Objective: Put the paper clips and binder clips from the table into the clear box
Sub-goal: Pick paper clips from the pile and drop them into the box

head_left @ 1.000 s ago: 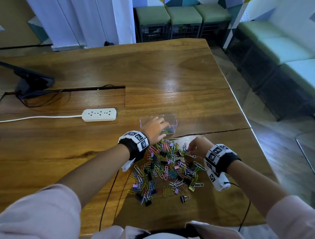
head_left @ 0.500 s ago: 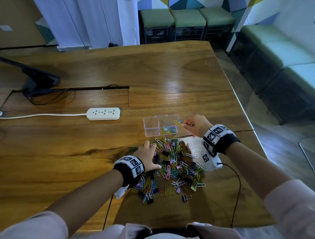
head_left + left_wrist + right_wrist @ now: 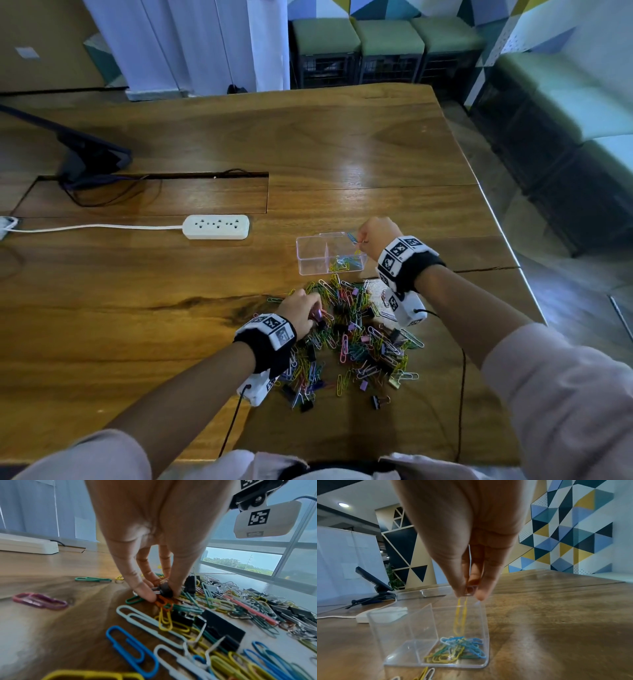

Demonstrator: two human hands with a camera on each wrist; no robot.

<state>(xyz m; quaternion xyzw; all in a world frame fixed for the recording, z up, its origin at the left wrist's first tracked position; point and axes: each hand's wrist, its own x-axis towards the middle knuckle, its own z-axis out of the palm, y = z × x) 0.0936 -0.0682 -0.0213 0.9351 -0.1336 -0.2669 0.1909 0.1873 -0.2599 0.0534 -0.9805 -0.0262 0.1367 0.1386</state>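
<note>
Head view: the clear box sits on the wooden surface, just beyond a heap of coloured paper clips and black binder clips; its right compartment holds a few paper clips, the left looks bare. The right hand hangs over the box's right end, fingertips pinching clips, while the left hand is down in the near-left part of the heap. A white power strip lies well to the left of the box, and a dark stand sits further back. Left wrist view: the left hand has thumb and fingers closed round a small dark binder clip at the edge of the heap, over an orange paper clip. Right wrist view: the right hand pinches a yellow paper clip that dangles into the box's right compartment, above the blue, green and yellow clips already lying there.
</note>
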